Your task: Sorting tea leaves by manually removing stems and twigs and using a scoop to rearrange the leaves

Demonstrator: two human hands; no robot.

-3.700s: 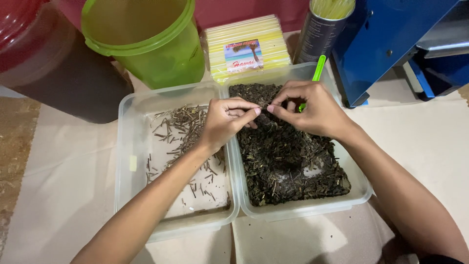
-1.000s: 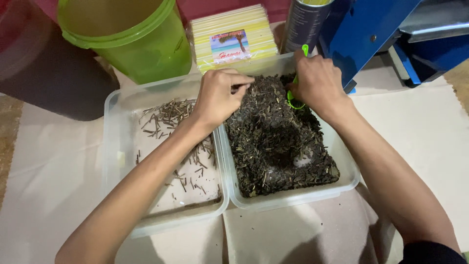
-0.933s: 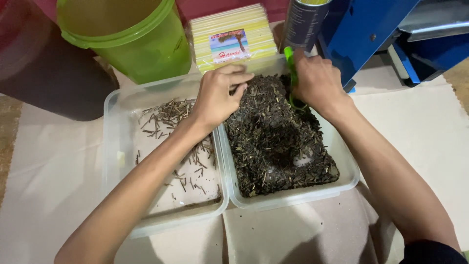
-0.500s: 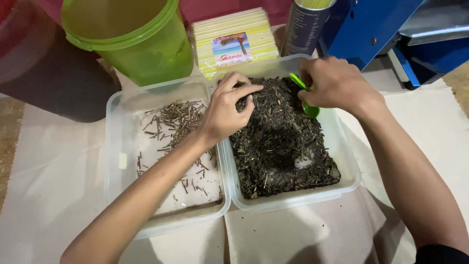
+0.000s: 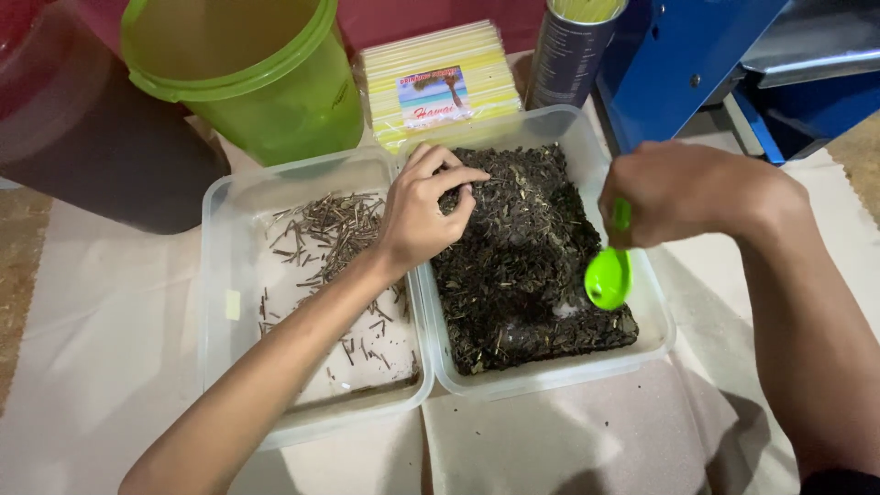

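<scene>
My right hand grips a bright green plastic spoon by its handle, bowl down, just above the right side of a clear tub filled with dark dried leaf bits. My left hand rests at the tub's left rim, fingers curled and pinching into the leaves. To the left stands a second clear tub with thin brown stems scattered on its bottom.
Behind the tubs stand a green bucket, a pack of yellow straws, a dark cylinder tin and a blue metal frame. A dark container is at far left. Pale cloth covers the surface.
My right hand has drawn the green spoon from the tub's far edge toward the right side and turned its bowl downward. My left hand has stayed at the left rim, working the leaves.
</scene>
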